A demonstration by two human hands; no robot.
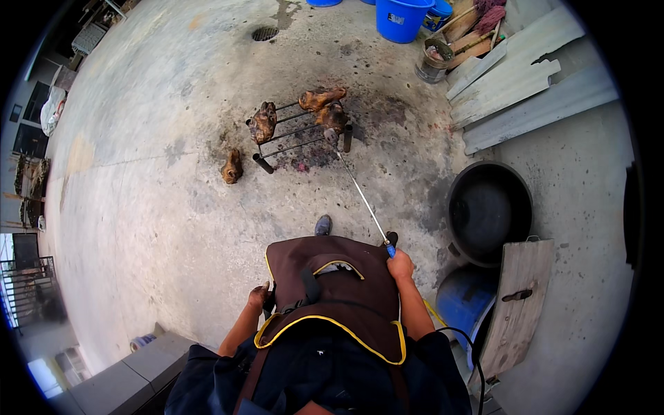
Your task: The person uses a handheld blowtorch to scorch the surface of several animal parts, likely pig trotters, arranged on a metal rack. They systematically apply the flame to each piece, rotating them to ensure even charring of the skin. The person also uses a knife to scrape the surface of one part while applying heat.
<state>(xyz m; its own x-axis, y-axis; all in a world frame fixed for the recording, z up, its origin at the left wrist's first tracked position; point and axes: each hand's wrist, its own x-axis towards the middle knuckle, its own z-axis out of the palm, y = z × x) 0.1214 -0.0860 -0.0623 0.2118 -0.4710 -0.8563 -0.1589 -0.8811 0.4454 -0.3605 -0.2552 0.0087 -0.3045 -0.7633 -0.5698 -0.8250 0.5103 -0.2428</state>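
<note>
My right hand (400,265) is closed around the blue handle of a long-tubed torch (363,196). Its metal tube runs up and away to the nozzle, which overlaps the near side of a browned animal head (332,115) on a low metal rack (293,148). No flame can be made out. A second browned piece, seemingly an animal head (322,98), lies just behind it, and another head (263,123) rests at the rack's left end. On the floor, left of the rack, is a smaller browned piece (232,167). My left hand (258,294) is beside the left edge of my brown apron (332,259); its grip is unclear.
Right of me stand a large black tub (490,207), a blue barrel (464,301) and a wooden board (524,306). Corrugated sheets (529,88) lean on the wall. Farther off are a metal bucket (433,65), a blue bucket (402,21) and a floor drain (265,33).
</note>
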